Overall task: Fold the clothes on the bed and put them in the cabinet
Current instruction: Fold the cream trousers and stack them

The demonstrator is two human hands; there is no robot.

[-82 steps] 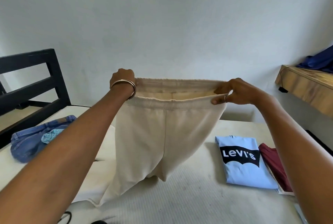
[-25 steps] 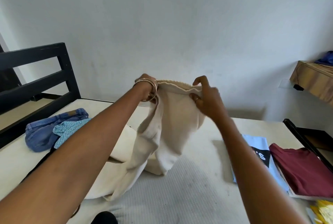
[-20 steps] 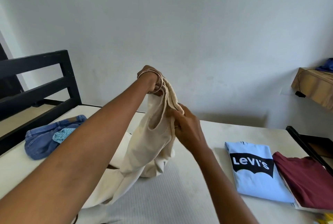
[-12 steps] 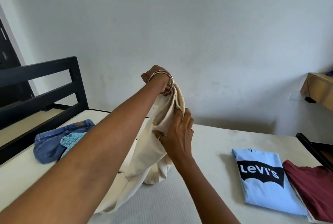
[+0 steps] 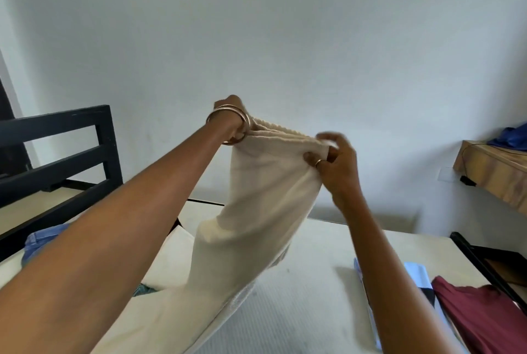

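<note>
Above bed: cream pants held up by waistband, left hand gripping one end, right hand pinching other. Fold barely begun. Maroon shirt folded alongside; jeans unfolded. Nothing in cabinet yet.

I see plain cream cotton trousers with a ribbed waistband, a maroon folded shirt, a light-blue folded tee with a black patch, blue denim jeans, a black bed frame.
</note>
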